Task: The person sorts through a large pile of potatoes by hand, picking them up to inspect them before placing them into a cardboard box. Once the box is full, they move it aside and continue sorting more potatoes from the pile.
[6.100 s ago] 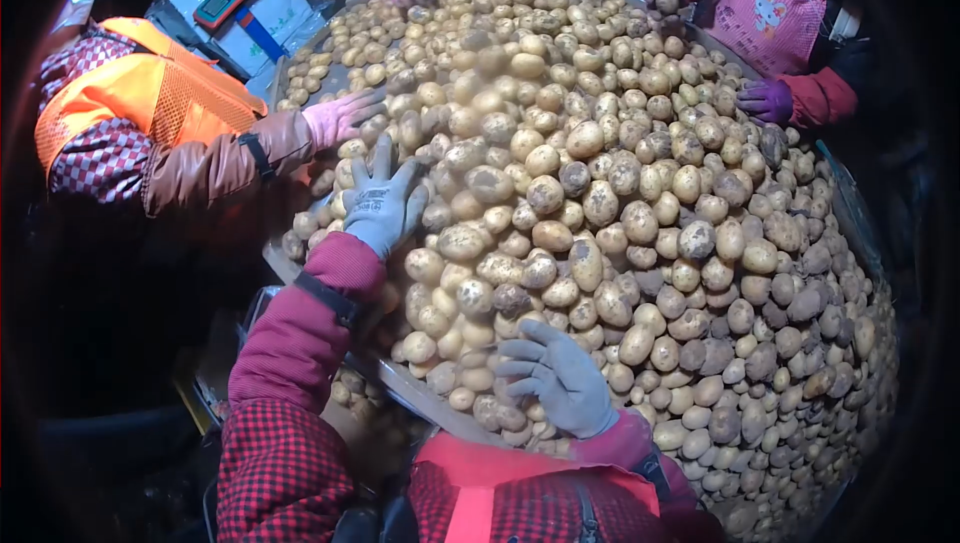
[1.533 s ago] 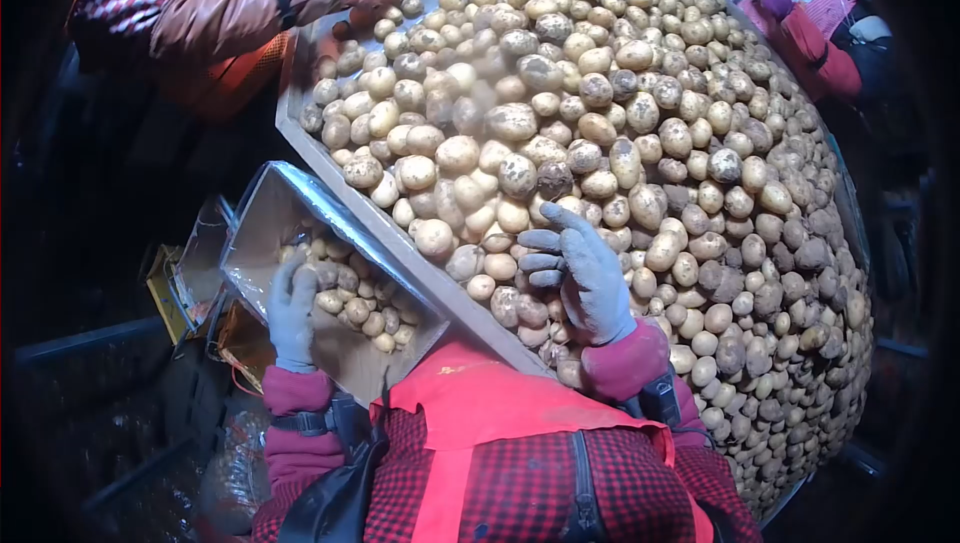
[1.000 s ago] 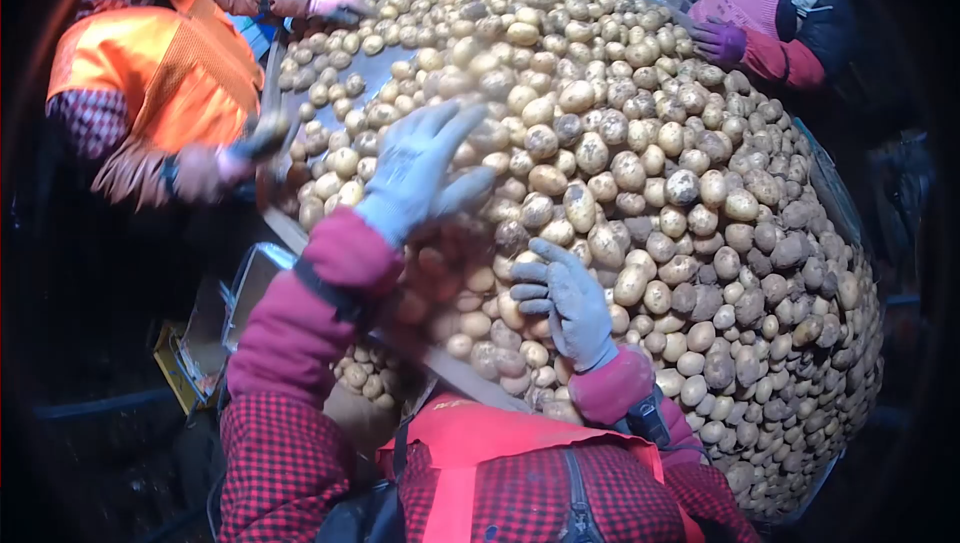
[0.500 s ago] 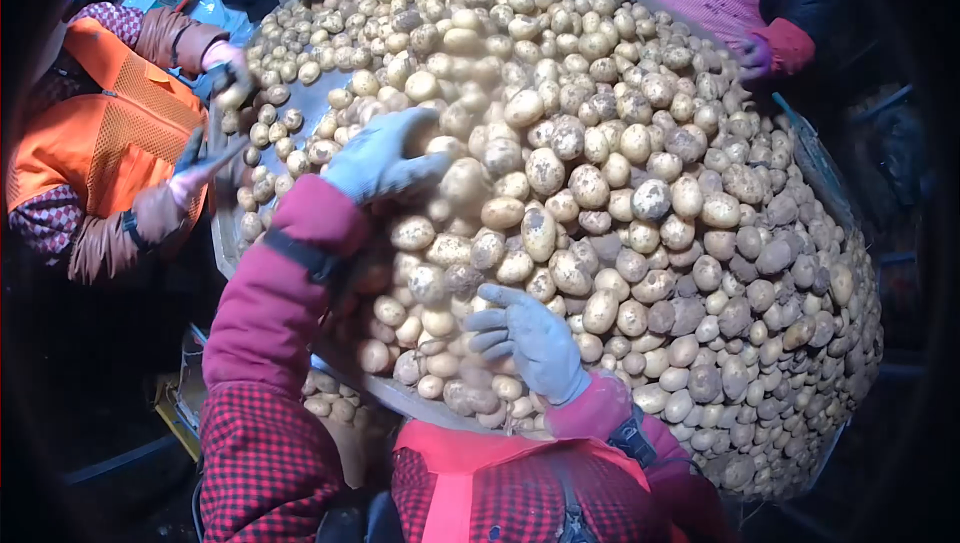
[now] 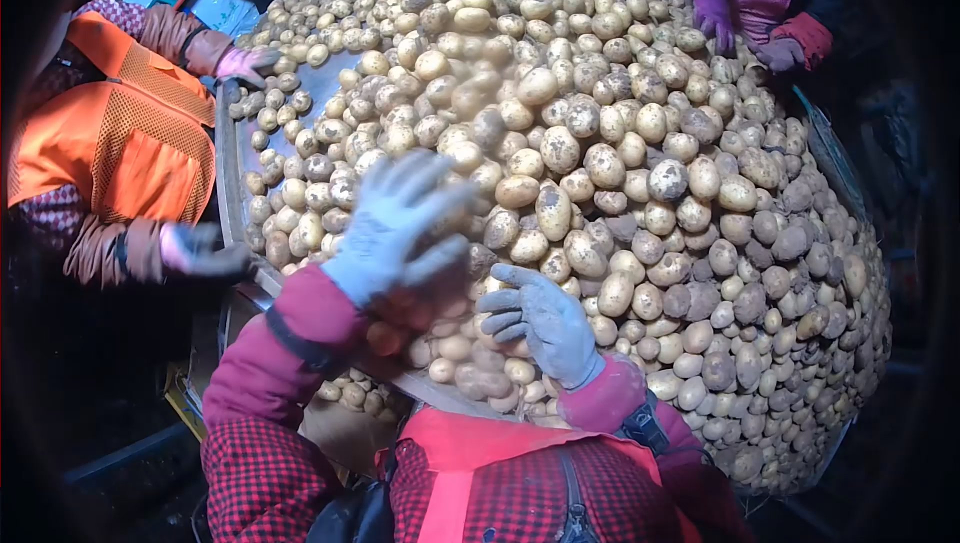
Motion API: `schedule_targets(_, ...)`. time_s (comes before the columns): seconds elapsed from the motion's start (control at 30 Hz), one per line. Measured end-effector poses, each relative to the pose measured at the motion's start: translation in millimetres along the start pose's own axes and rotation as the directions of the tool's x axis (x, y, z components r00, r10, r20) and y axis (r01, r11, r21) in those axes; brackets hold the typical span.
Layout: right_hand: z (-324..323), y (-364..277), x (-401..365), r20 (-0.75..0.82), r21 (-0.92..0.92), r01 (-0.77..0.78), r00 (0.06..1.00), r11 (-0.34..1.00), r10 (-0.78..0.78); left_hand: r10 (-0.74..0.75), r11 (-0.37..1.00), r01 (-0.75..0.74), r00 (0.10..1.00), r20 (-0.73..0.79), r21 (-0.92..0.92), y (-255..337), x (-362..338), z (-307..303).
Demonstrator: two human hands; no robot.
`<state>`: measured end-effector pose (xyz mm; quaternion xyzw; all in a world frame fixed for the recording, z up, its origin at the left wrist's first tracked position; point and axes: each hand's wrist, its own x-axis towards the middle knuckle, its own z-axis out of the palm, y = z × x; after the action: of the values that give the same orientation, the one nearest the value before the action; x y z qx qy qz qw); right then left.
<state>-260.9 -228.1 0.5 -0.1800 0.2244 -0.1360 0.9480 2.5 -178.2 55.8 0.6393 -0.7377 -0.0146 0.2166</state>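
A large heap of soil-marked potatoes (image 5: 560, 151) covers the metal table before me. Over the near left part of the heap is my left hand (image 5: 395, 233), in a pale blue glove, its fingers spread and smeared by motion. Potatoes just beneath its palm are blurred and shaded. My right hand (image 5: 548, 328), gloved in the same colour, hovers at the near edge of the heap with fingers loosely bent and apart, holding nothing. Small pale potatoes (image 5: 455, 347) lie between the two hands.
A co-worker in an orange vest (image 5: 150, 133) stands at the left, hands by the table rim (image 5: 228, 183). Another person's purple glove (image 5: 713, 18) rests on the heap at far right. Below the near edge, more potatoes (image 5: 355, 393) sit in a container.
My left hand has come nearer to me and spread its fingers; my right hand has barely moved. The orange-vested co-worker's hands have shifted, and a purple glove at upper right now reaches onto the heap.
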Motion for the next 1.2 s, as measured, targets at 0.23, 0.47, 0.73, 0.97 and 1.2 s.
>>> schedule_targets(0.23, 2, -3, -1, -0.029, -0.04, -0.012, 1.0, 0.999, 0.011, 0.104, 0.984, -0.11, 0.993, 0.048, 0.139, -37, 17, 41)
schedule_targets(0.47, 10, -6, -5, -0.003, -0.101, 0.029, 1.0, 0.994, -0.029, 0.022, 0.951, -0.045, 0.997, 0.079, 0.305, -75, 31, 38)
schedule_targets(0.73, 1, 0, -5, 0.015, -0.174, 0.072, 0.997, 0.982, -0.07, -0.157, 0.921, 0.068, 0.966, 0.204, 0.384, -94, 39, 33)
schedule_targets(0.97, 11, -2, -7, -0.009, -0.247, 0.09, 0.995, 0.965, -0.095, -0.295, 0.864, 0.196, 0.944, 0.151, 0.464, -122, 24, 40)
schedule_targets(1.2, 5, 0, -5, 0.001, -0.196, 0.077, 0.997, 0.978, -0.078, -0.125, 0.799, 0.136, 0.99, -0.059, 0.586, -114, 2, 32)
